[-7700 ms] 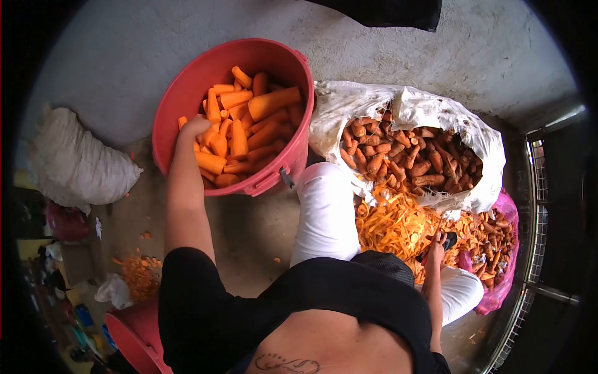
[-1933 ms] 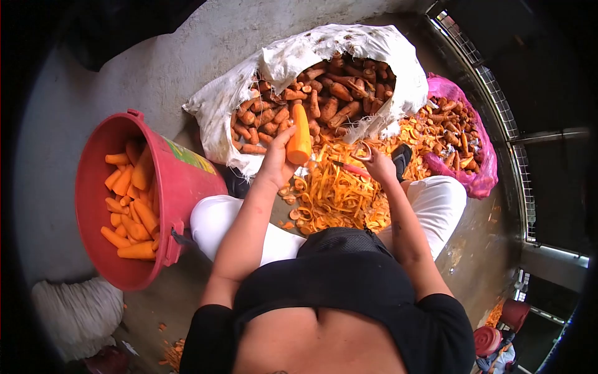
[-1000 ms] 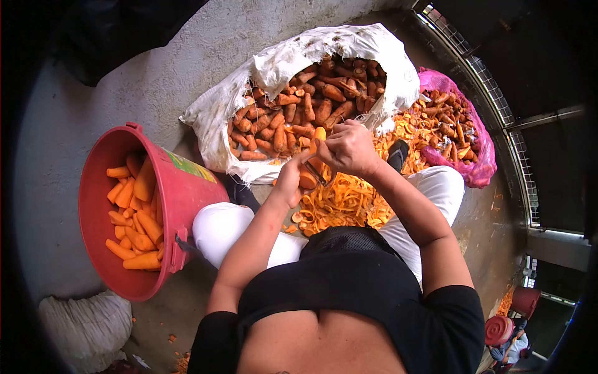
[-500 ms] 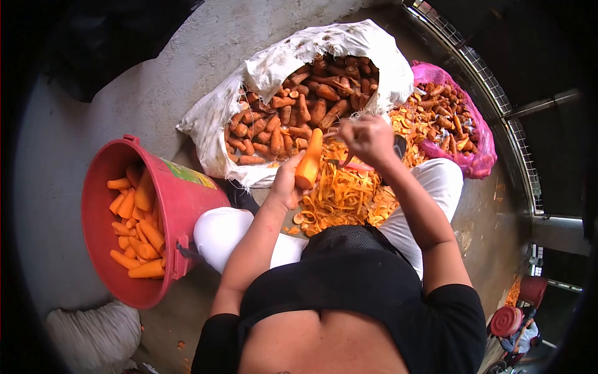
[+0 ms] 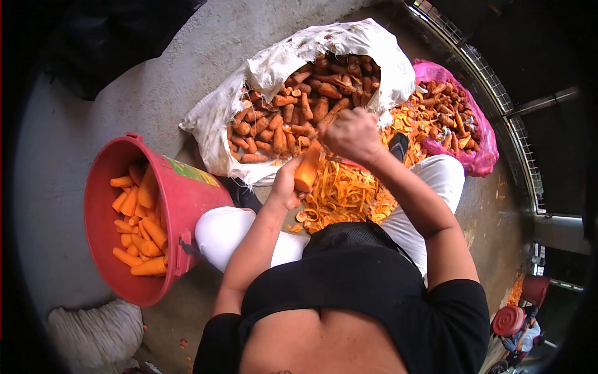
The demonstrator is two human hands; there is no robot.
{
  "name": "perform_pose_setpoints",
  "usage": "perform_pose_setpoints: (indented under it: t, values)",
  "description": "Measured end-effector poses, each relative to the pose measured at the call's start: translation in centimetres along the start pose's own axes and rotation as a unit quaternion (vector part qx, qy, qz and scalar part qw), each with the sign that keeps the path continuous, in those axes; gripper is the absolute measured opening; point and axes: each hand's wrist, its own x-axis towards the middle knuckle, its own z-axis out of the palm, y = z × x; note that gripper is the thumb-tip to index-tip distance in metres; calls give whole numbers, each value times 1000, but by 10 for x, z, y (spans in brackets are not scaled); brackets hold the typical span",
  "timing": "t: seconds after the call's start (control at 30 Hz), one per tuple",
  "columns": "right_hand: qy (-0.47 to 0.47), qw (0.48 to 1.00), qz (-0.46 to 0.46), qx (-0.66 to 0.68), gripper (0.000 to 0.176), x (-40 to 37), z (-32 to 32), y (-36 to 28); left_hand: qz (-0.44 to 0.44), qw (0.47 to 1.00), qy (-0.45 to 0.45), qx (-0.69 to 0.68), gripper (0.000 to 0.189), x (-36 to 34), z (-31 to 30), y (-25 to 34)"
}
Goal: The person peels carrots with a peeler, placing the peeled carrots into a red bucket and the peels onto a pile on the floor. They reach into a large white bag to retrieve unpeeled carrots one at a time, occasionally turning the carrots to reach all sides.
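My left hand (image 5: 286, 187) is wrapped round a peeled, bright orange carrot (image 5: 306, 174), its cut thick end toward me. At the carrot's far end my right hand (image 5: 354, 134) is closed in a fist; whatever it holds is hidden by the fingers. Below both hands lies a heap of long carrot peelings (image 5: 346, 196) on the floor between my legs. Just beyond the hands, an open white sack (image 5: 280, 65) holds many unpeeled, reddish-brown carrots (image 5: 324, 93). Peeled carrots (image 5: 142, 234) fill part of a red bucket (image 5: 196, 193) to my left, which is tipped toward me.
A pink plastic bag (image 5: 483, 134) with carrots and scraps stands to the right of the sack. A pale sack (image 5: 96, 333) lies at lower left, and a dark draped shape (image 5: 118, 43) hangs at upper left. Another person (image 5: 526, 336) is far off at lower right, near red containers.
My right hand has moved a little left and up, now covering the carrot's far tip. My left hand and the carrot stay almost in place.
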Motion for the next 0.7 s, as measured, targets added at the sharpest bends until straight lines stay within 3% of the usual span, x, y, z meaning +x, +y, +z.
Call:
perform_pose_setpoints:
  t: [0.1, 0.2, 0.3, 0.33, 0.37, 0.43, 0.57, 0.7]
  values:
    - [77, 992, 97, -31, 45, 10, -23, 31, 3, 999, 32, -3, 36, 0, 1, 3]
    - [138, 969, 196, 58, 40, 10, -38, 39, 6, 998, 37, -46, 39, 0, 10, 4]
    - [-42, 884, 387, 258, 39, -6, -34, 37, 20, 996, -25, -83, 42, 1, 11, 7]
    - [-111, 848, 406, 321, 39, -8, -36, 37, 19, 995, -37, -88, 44, 1, 14, 9]
    - [-54, 896, 338, 284, 38, -16, -26, 32, 19, 994, -48, -95, 45, 0, 16, 11]
    - [-26, 939, 232, 253, 37, -17, -27, 20, 13, 995, -39, -96, 41, 2, 13, 10]
    - [12, 948, 99, 304, 28, -16, -21, 0, 9, 994, -1, -111, 35, 3, 14, 3]
    - [16, 953, 44, 300, 32, -4, -29, -12, -5, 990, 59, -130, 32, 6, 18, 2]
